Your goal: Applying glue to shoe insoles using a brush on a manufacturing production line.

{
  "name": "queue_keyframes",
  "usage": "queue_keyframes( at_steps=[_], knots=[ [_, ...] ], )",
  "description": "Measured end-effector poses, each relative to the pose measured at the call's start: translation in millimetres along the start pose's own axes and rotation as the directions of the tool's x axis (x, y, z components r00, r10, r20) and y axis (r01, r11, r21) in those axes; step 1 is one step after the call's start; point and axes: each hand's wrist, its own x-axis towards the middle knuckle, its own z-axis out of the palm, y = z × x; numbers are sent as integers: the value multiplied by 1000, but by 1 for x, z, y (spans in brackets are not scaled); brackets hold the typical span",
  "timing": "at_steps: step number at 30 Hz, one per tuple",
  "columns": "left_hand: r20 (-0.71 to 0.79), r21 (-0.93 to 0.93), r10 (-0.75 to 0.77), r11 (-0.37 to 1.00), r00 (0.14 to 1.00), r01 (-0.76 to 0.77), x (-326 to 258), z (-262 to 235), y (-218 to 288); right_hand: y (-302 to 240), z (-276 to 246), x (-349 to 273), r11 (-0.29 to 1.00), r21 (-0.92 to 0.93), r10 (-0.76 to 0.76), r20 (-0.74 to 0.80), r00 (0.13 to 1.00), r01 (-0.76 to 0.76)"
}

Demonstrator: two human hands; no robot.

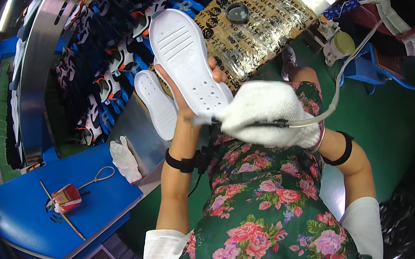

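Note:
A white shoe sole (179, 50) is held up in my bare left hand (179, 99), its thumb along one edge and its fingertips curled over the other. The sole's face shows raised ribs at the toe and small holes at the heel. My right hand (265, 114), in a white knit glove, is closed around a brush (212, 120) fed by a pale hose (332, 108). The brush tip is blurred and lies by the heel end; whether it touches cannot be told. A second white sole (157, 107) rests on the metal surface beside my left hand.
Shoe uppers (118, 57) line a blue rack at left. A blue table (25, 206) bears a red container (67, 198) and a stick; a white glove (125, 159) lies by its edge. Ahead, a dark round dish (237, 13) sits on film-covered printed paper (263, 32). A blue stool (373, 67) stands right.

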Motion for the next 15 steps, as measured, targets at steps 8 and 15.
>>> queue_keyframes(
  at_steps=[8,15],
  knots=[
    [183,195,-230,962,956,194,10,-12,23,5,2,-2,932,-313,-119,217,969,184],
    [126,275,-404,892,906,360,33,-23,28,15,-18,2,900,-360,-138,297,945,244]
  ],
)
